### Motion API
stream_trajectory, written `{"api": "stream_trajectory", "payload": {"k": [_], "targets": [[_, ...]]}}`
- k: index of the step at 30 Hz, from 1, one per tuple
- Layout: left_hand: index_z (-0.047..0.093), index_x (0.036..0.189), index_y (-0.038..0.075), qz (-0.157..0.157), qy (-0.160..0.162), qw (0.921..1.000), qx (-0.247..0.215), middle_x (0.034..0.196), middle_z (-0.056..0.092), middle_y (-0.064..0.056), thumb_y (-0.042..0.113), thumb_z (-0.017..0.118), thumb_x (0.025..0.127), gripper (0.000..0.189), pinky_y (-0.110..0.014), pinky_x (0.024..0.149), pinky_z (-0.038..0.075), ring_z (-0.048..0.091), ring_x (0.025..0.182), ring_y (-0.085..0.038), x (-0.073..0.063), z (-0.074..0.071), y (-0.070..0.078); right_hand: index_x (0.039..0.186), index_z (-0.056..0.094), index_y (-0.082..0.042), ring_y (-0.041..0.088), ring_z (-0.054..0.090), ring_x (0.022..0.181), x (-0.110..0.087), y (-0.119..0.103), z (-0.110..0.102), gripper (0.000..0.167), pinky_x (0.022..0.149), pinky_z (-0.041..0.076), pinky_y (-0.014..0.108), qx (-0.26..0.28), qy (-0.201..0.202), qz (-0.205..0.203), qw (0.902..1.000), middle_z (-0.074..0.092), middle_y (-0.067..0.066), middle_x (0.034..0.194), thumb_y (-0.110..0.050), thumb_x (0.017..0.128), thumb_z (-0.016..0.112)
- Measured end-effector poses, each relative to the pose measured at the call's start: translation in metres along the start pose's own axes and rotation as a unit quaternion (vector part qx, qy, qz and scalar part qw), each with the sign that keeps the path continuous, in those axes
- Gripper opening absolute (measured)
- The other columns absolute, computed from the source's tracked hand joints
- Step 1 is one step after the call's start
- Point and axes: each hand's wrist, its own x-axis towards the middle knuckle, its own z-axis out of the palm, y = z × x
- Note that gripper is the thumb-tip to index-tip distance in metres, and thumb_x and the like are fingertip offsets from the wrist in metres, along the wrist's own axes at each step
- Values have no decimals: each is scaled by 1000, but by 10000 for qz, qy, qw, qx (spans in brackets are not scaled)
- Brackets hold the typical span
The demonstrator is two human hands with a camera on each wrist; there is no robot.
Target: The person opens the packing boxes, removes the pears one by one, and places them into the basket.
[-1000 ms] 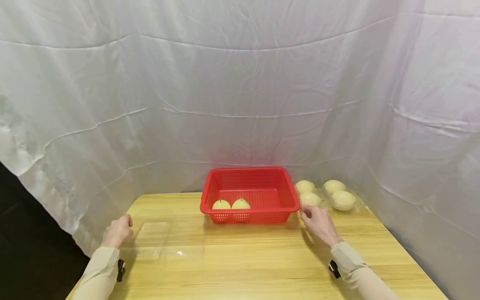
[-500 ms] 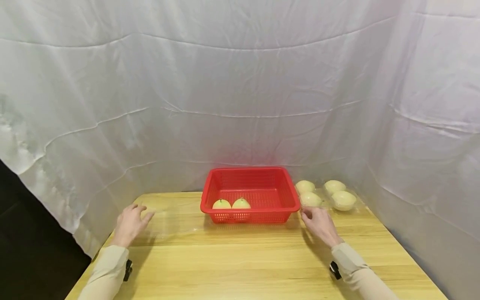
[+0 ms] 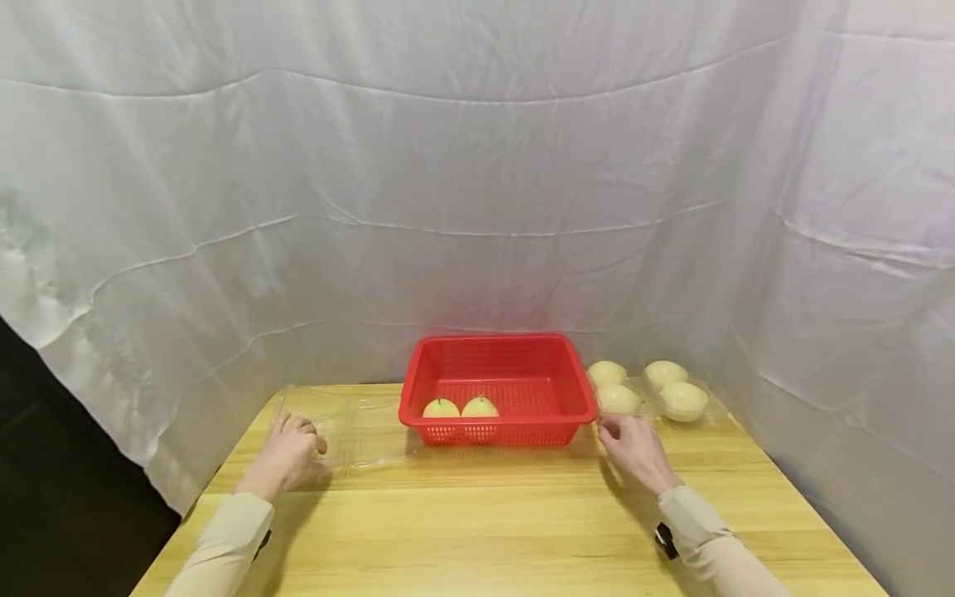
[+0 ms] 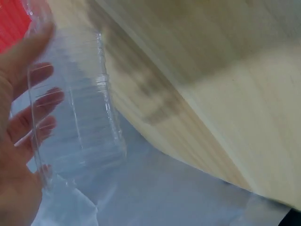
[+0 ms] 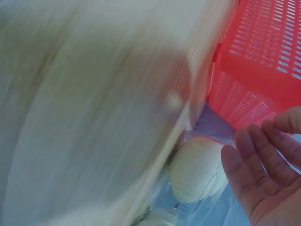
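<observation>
Left hand: The person's left hand (image 3: 289, 453) grips nothing that can be made out, its fingers loosely bent beside a clear plastic clamshell box (image 4: 79, 104); exact contact cannot be told.
Clamshell box: It lies at the table's back left corner, its right part reaching toward the red basket.
Right hand: The right hand (image 3: 636, 449) is relaxed and holds nothing, fingers gently curved just beside the clear packaging (image 3: 647, 398) with four pale-yellow fruits (image 3: 682, 402).
Red basket: The perforated plastic basket (image 3: 507, 421) stands near the back edge, two stemmed yellow fruits (image 3: 480, 406) side by side in its front left part.
Table edges: The wooden table (image 3: 477, 522) meets a white curtain (image 3: 477, 207) at the back; its left edge slants down toward a dark area (image 3: 67, 481).
Open room: Wood grain stretches between the forearms, from the basket's front to the frame's bottom.
Wrist views: The left shows ridges on the box wall, faint from overhead; the right shows the palm side of the fingers and shiny film about one fruit.
</observation>
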Motion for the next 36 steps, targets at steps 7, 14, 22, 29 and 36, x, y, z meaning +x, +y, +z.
{"api": "stream_trajectory", "payload": {"k": [7,14,22,29,36], "targets": [[73,74,14,-299,383,9974,524,76,47,-2,7,79,74,9,-55,87,38,50,84,-30,2,13,0,75,68,-16,14,54,63,0,2,1,12,59,45,34,-49,-43,93,9999,66,-6,70,-14,86,64],[75,81,9,-845,662,9913,762,79,58,-11,12,79,78,6,-49,74,36,53,84,-34,13,24,-3,78,70,-16,17,59,67,0,2,0,11,60,47,39,-126,-95,224,9996,68,-4,73,-16,87,64],[74,89,7,-1384,693,9865,542,83,65,-17,9,79,77,14,-48,71,33,53,80,-35,20,28,-14,86,74,-17,28,69,77,-4,2,0,11,62,50,46,-310,-253,430,9983,74,-1,84,-21,88,63],[73,97,5,-1627,487,9847,377,87,66,-20,4,71,82,16,-48,72,33,54,82,-35,23,27,-16,71,65,-24,19,59,64,-2,2,0,17,55,45,40,-371,-225,449,9980,66,-4,71,-21,88,62],[72,96,4,-1651,475,9844,367,85,67,-18,8,74,81,15,-51,77,35,56,82,-35,27,28,-12,69,62,-26,17,56,62,-2,2,1,20,54,43,38,-403,-249,438,9979,64,-5,69,-22,88,62]]}}
